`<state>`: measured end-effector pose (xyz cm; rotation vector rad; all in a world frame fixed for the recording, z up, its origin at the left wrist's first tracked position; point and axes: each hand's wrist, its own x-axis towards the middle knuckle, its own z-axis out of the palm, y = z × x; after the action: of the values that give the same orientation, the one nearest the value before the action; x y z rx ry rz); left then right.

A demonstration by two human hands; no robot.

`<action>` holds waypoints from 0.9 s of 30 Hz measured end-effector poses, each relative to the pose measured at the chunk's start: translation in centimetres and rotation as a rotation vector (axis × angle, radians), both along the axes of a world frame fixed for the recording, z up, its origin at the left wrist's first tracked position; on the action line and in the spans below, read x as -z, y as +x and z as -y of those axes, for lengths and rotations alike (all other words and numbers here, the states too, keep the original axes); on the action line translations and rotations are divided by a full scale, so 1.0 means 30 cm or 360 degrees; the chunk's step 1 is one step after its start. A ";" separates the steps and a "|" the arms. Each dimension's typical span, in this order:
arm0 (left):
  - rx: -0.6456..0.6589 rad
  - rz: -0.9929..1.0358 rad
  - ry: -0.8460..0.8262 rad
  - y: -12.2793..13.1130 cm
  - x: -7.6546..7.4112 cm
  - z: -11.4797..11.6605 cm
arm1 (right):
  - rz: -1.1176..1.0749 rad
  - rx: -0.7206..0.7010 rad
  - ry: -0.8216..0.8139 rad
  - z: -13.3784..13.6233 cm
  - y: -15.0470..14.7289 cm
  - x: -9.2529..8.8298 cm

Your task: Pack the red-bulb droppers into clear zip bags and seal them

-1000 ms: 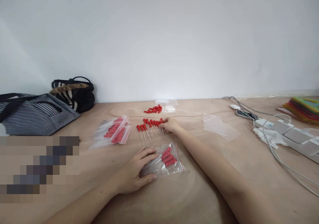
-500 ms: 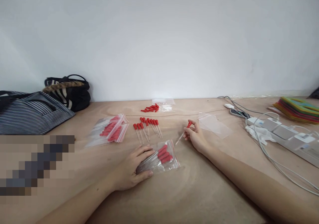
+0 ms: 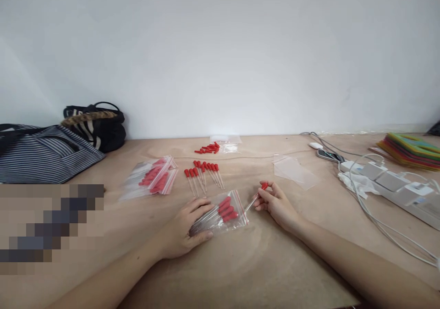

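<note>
With thumb and fingers spread along its two sides, my left hand [image 3: 188, 226] holds a clear zip-lock bag [image 3: 209, 228] against the table. Inside the bag lie several droppers with red bulbs [image 3: 228, 209]. Between the fingertips of my right hand [image 3: 275, 203] is a single dropper [image 3: 264, 186], gripped near its red bulb. Its glass tip points down and left to the red-striped mouth of the bag; whether the tip is inside, I cannot tell. Beyond the bag, several loose droppers [image 3: 202, 167] lie in a group, bulbs pointing away.
Filled zip-lock bags [image 3: 137, 187] lie to the left. Loose red bulbs [image 3: 208, 148] and glass tubes [image 3: 229, 148] are near the wall. Flat bags [image 3: 292, 170] lie at right, beside a power strip [image 3: 398, 185] with cables and colourful stacked sheets [image 3: 412, 151]. Striped bag [image 3: 44, 155] stands at far left.
My right hand has come nearer and lower with the dropper, bringing its tip to the bag's mouth. My left hand stays on the bag, nearly unmoved.
</note>
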<state>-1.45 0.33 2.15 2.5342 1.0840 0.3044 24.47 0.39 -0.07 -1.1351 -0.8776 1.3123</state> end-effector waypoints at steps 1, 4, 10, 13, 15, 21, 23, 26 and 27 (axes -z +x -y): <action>-0.0003 0.0002 0.0002 -0.001 0.003 -0.001 | -0.0006 -0.0004 -0.0012 0.004 0.003 0.003; -0.0006 0.0010 0.0000 -0.004 0.008 -0.003 | -0.0058 -0.0030 -0.0039 0.019 0.003 0.008; -0.0032 -0.0012 -0.0003 0.002 0.001 -0.003 | -0.0067 -0.0219 -0.0073 0.040 -0.010 0.007; -0.0026 -0.0015 0.0020 0.005 -0.002 -0.001 | 0.0140 -0.0416 -0.0014 0.041 -0.005 0.012; -0.0025 -0.0006 0.0023 0.005 -0.004 0.000 | 0.0359 -0.0596 0.0019 0.042 0.002 0.015; -0.0037 -0.0016 0.0021 0.004 -0.010 0.003 | 0.0585 -0.0921 0.0095 0.032 0.029 0.003; -0.0028 -0.0013 0.0042 0.004 -0.008 0.002 | 0.0598 -0.0943 0.0065 0.020 0.032 -0.004; -0.0032 -0.0006 0.0066 0.006 -0.002 0.000 | 0.0695 -0.1013 0.0032 -0.002 0.023 -0.016; -0.0028 -0.0001 0.0075 0.007 -0.001 -0.001 | 0.0723 -0.1045 0.0064 -0.008 0.017 -0.020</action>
<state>-1.24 0.36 2.16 2.5671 1.1128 0.3376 25.00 0.63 0.53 -1.1801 -1.7081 1.5638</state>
